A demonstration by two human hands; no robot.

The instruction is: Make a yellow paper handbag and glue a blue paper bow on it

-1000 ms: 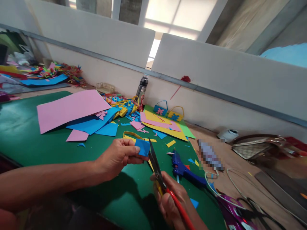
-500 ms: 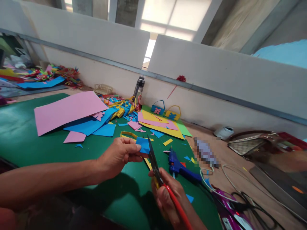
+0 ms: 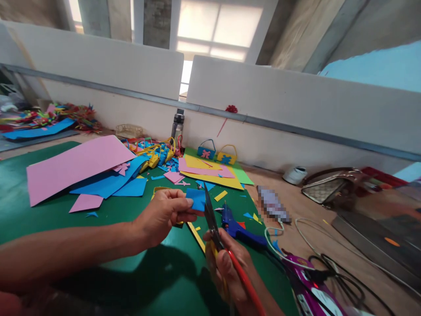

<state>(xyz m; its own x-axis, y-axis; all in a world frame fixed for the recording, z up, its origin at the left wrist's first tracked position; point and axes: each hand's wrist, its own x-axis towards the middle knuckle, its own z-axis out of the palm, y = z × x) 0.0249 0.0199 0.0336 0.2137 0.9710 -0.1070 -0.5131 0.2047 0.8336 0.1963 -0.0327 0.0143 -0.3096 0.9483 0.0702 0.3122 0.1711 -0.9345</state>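
Blue square (image 3: 196, 199) pinched between thumb and fingers of your left hand (image 3: 162, 213), above the green tabletop (image 3: 184, 245); your right hand (image 3: 229, 277) grips scissors (image 3: 216, 237), blades at the square's right edge.

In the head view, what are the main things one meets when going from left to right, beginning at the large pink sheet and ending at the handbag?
Large pink sheet, left hand, small blue piece, scissors in the right hand, handbag.
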